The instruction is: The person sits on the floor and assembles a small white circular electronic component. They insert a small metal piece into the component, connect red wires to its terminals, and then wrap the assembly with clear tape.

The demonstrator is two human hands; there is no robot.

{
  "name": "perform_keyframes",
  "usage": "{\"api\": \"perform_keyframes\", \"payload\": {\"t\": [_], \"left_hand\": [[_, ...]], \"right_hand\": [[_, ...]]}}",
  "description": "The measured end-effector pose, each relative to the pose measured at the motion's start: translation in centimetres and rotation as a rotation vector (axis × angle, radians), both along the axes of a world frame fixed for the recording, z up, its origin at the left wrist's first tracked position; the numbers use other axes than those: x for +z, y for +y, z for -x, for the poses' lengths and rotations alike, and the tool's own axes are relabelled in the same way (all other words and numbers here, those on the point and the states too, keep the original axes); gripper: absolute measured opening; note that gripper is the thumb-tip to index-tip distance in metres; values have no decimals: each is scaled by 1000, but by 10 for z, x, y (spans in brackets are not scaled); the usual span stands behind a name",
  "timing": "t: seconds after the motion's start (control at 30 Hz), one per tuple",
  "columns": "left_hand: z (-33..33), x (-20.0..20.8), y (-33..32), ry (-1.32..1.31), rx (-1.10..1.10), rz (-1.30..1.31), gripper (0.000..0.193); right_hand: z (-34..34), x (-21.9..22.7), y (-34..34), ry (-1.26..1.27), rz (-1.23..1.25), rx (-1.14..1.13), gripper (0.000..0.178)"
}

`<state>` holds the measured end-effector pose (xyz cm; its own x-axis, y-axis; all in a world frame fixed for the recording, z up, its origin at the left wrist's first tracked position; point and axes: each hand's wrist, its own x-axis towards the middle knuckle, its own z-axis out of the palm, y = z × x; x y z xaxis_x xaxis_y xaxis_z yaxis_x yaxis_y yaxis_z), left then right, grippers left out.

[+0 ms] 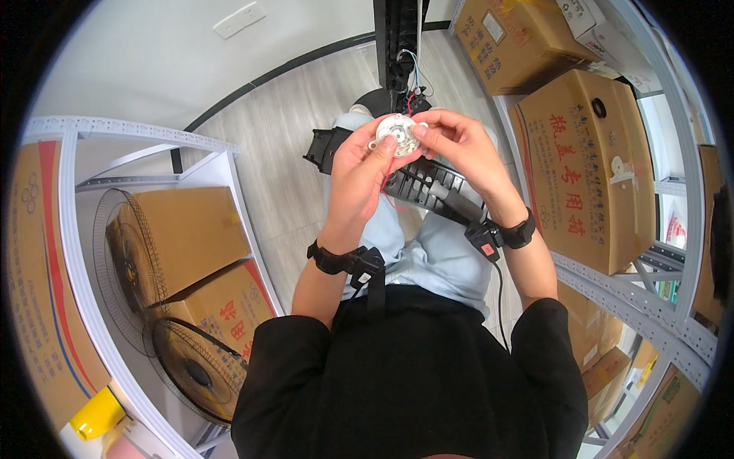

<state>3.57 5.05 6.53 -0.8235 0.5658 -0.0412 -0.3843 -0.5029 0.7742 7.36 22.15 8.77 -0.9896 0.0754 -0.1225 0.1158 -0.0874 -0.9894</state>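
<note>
Both my hands hold a small round white plastic part (396, 136) with a ringed centre and a small lug on its side. My left hand (362, 162) grips its left side, thumb lying over the face. On the right, my right hand (459, 147) pinches the edge between thumb and fingers. A thin red wire (388, 191) hangs below the part. Across my lap, under the hands, lies a black slatted plastic housing (428, 191) with a grey cylinder (459, 203) on it. What the fingertips touch behind the part is hidden.
A tall black column (395, 46) with loose wires (417, 65) stands ahead. Left, a metal shelf (145, 128) holds cartons (191, 229), with round wire fan grilles (134, 268) by it. Cartons (577, 168) fill the right shelf (665, 306). A cable (501, 306) runs from my right wrist strap.
</note>
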Motion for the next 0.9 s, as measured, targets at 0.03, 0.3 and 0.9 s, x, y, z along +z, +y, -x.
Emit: {"api": "perform_keyframes", "payload": {"t": [0.03,0.3,0.9], "left_hand": [[0,-1,-1,1,-2,-16,38],[2,-1,-8,-124,24,16,37],[5,-15,-7,-274,23,5,45]], "right_hand": [[0,0,-1,6,5,-2,26],[-2,-8,-8,-116,26,0,25],[7,-10,-9,-294,39,71,36]]}}
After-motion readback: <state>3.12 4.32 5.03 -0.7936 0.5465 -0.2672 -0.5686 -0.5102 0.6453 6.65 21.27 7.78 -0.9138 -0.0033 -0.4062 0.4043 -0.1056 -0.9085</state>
